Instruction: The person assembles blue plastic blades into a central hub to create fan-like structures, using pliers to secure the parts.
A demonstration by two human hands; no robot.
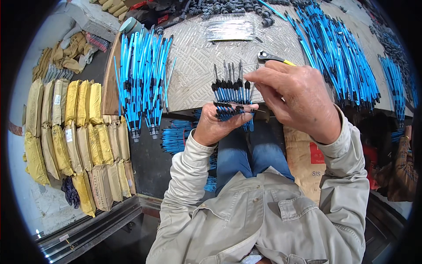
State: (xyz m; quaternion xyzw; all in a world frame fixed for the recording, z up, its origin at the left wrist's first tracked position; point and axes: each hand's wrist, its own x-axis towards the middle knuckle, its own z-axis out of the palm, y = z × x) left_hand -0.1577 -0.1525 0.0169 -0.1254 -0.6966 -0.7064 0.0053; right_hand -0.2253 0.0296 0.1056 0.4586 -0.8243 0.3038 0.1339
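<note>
My left hand (222, 125) is wrapped round a small bundle of thin blue rods with black fittings (226, 94), held upright in front of the table edge. Their dark tips point away from me. A thin silver wire (203, 101) crosses the bundle near my left fingers and sticks out on both sides. Close by on the right, my right hand (294, 97) is curled, thumb and fingers drawn together beside the rods' black fittings. What lies in its fingertips is too small to tell. Pliers with a yellow handle (274, 57) lie behind my right hand.
A stack of silver wires (231, 30) lies on the patterned table (189, 66), with dark fittings (228, 8) behind. Heaps of blue rods lie left (143, 79) and right (338, 57). Wrapped packages (79, 132) fill the left floor. Another person's sleeve (402, 169) shows far right.
</note>
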